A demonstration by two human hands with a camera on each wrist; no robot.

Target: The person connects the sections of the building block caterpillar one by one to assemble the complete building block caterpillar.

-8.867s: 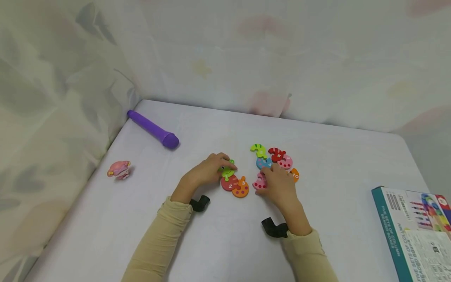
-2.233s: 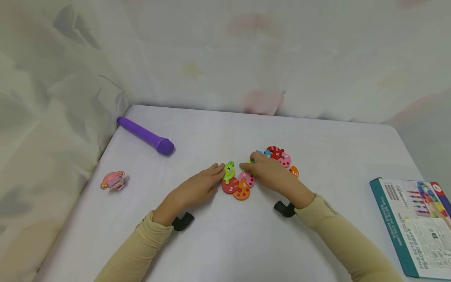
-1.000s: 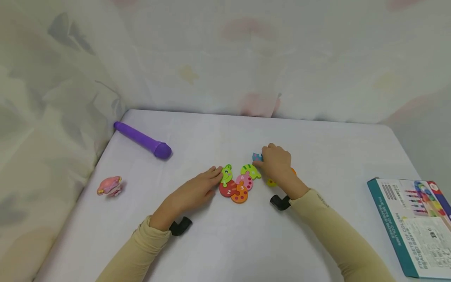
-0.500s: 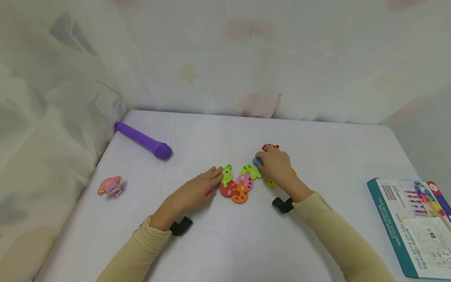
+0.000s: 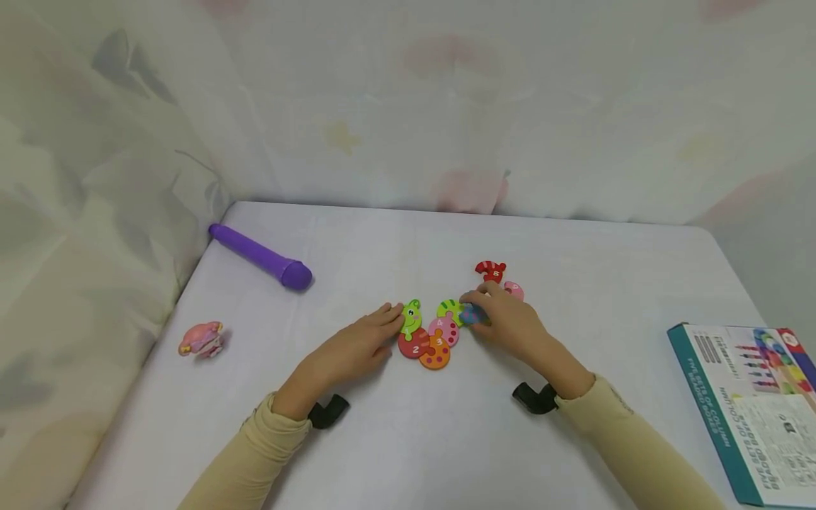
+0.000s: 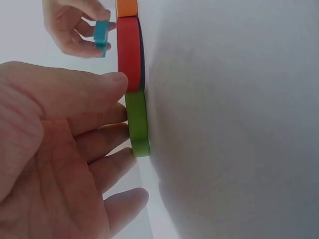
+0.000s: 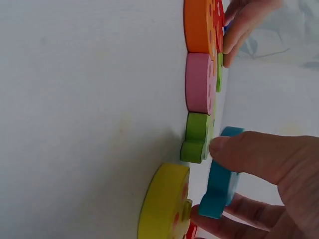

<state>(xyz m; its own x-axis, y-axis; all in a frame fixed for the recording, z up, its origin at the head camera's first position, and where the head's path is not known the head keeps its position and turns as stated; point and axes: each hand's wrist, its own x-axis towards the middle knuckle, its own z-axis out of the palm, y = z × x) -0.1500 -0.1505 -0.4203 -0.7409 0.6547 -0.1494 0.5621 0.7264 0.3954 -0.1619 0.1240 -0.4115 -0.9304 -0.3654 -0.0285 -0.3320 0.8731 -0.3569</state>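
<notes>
A flat blue wooden puzzle piece (image 5: 472, 314) is pinched by the right hand (image 5: 510, 322) beside the light-green numbered piece (image 5: 450, 308) (on the white counter (image 5: 408, 439)); the green frog-head piece (image 5: 411, 316) is touched by the left hand's (image 5: 353, 347) straight fingers.

Soft even light, blurred close-ups

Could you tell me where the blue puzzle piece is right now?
The right hand pinches the blue puzzle piece at table centre, beside the light green piece.
</notes>
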